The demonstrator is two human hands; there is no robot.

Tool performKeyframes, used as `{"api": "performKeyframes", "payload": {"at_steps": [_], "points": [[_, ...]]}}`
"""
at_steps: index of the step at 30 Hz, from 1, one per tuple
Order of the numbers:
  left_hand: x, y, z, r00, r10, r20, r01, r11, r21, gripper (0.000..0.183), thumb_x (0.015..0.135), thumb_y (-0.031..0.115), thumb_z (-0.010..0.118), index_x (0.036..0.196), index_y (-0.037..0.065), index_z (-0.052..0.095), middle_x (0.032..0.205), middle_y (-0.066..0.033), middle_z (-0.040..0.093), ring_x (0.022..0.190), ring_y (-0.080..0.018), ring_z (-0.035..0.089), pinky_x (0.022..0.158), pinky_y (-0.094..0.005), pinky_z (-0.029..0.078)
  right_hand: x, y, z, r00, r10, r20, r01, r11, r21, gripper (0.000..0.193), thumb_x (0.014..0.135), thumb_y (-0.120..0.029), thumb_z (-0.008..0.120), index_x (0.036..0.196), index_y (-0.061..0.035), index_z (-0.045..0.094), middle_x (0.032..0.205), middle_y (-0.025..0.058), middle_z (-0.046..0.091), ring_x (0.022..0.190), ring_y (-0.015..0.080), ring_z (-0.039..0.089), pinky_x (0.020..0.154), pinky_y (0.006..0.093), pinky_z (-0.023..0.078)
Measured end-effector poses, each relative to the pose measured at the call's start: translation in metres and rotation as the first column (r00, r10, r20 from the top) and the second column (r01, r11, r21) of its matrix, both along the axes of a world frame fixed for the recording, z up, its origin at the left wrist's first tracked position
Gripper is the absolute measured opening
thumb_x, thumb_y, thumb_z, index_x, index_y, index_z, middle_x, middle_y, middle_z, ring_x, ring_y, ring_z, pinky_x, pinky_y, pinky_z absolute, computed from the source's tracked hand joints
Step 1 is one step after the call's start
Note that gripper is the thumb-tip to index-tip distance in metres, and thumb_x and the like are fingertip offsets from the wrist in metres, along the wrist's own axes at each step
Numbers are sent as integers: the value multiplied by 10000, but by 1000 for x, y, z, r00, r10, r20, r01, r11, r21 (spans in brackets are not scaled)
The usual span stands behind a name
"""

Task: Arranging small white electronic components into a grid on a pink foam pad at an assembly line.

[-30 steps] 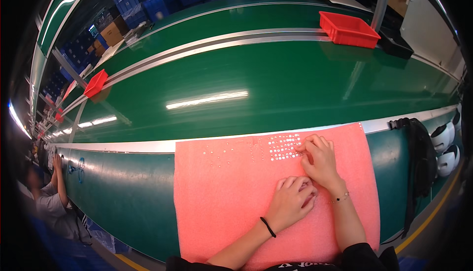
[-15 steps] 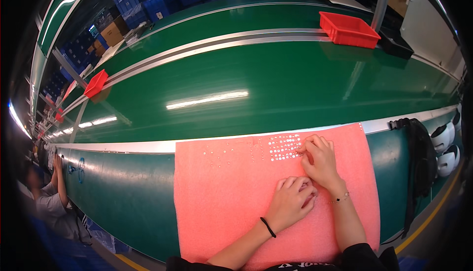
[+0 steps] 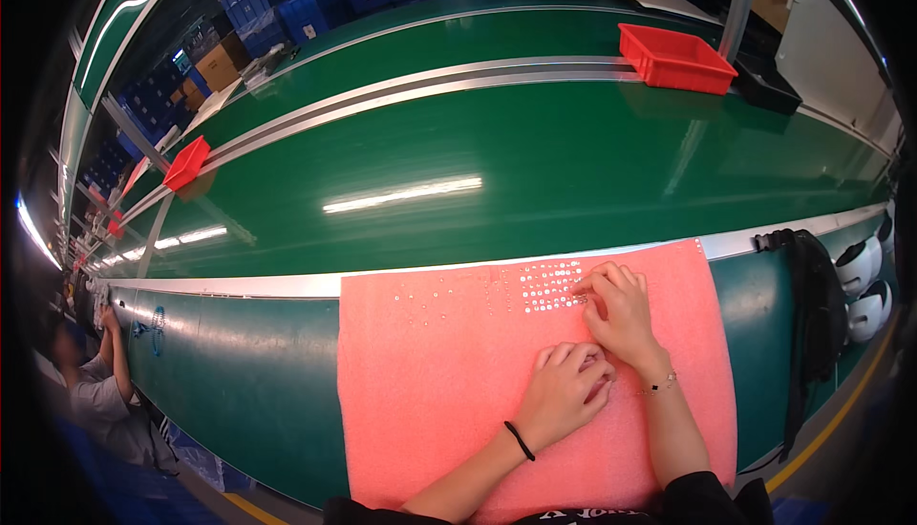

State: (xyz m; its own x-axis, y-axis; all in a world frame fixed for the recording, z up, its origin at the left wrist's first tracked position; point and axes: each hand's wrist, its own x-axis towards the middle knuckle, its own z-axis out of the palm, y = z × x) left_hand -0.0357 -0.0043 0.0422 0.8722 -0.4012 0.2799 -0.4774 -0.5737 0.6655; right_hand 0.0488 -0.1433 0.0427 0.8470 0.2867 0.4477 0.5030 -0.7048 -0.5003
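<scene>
Right hand [image 3: 621, 310] at right end of rowed shiny bits [image 3: 550, 290] on pink sheet [image 3: 435, 382]. Left hand [image 3: 568, 391] curled on sheet. Red bin [image 3: 678, 59] far right.

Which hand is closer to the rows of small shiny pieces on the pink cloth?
The right. The right hand is at the right end of the rows of small shiny pieces; the left hand is below them, nearer the person's body.
</scene>
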Motion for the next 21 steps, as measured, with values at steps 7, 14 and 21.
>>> {"api": "performKeyframes", "payload": {"at_steps": [7,14,21], "points": [[0,0,-1,1000,2,6,-2,1000,1,140,788,176,705,922,137,693,1061,-27,579,1038,-228,537,909,-402,394,0,0,-2,1000,2,-2,-2,1000,9,200,763,-49,622,944,-125,663,925,1,568,883,191,541,820,367,345],[0,0,-2,1000,2,19,-2,1000,2,146,792,177,705,930,139,679,1058,-28,580,1039,-231,537,909,-401,395,0,0,-2,1000,2,-13,-2,1000,5,218,761,-45,624,956,-134,664,932,-2,568,889,191,541,828,368,344],[0,0,-1,1000,3,16,-3,1000,3,140,790,174,704,925,139,686,1060,-28,579,1038,-231,537,906,-400,397,1,0,-3,1000,3,-16,-2,1000,12,224,758,-45,623,958,-136,665,930,-2,566,890,190,538,828,368,344]]}}
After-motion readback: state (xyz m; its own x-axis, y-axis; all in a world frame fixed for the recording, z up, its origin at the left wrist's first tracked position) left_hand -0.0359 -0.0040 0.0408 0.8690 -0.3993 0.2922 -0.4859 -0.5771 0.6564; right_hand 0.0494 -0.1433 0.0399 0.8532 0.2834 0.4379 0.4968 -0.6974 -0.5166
